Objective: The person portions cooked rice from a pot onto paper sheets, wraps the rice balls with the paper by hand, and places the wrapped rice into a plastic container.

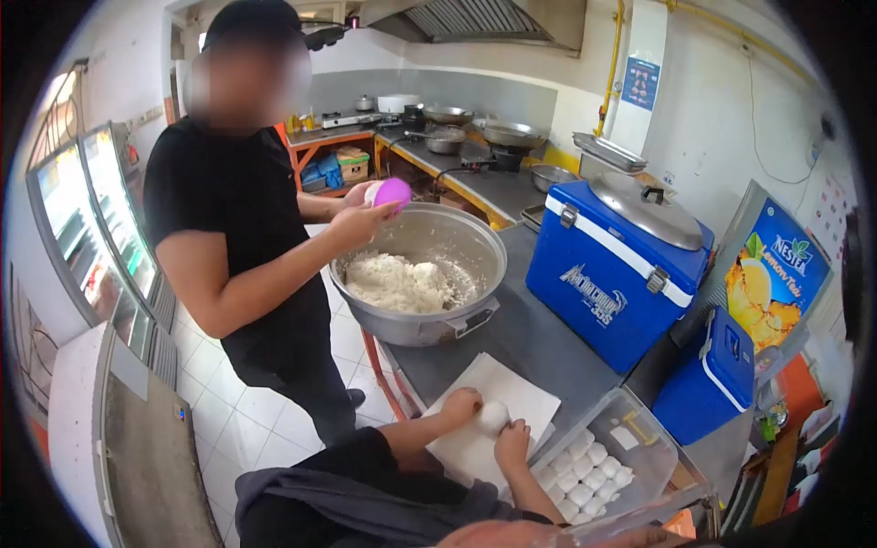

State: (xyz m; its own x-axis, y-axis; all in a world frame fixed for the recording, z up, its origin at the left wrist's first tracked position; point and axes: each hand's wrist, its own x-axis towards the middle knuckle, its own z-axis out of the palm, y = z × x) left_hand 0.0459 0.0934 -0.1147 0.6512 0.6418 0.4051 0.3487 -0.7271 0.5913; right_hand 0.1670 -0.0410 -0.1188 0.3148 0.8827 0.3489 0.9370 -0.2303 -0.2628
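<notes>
A round white ball of rice (493,417) sits on a stack of white paper sheets (491,376) on the counter. My left hand (461,405) is at the ball's left side, fingers curled in at the paper. On the other side, my right hand (513,442) pinches the paper close to the ball. Just right of my hands, a clear plastic box (644,438) holds several white wrapped balls (585,475) in rows. Beyond the paper stands a large metal pot (493,260) with cooked white rice (397,281) in it.
A co-worker in black (247,210) stands at the left, holding a purple cup (393,194) over the pot. Large blue cooler (598,274) with a metal lid (644,210) on top and smaller blue cooler (717,365) stand at right. Pans (512,134) line the back counter.
</notes>
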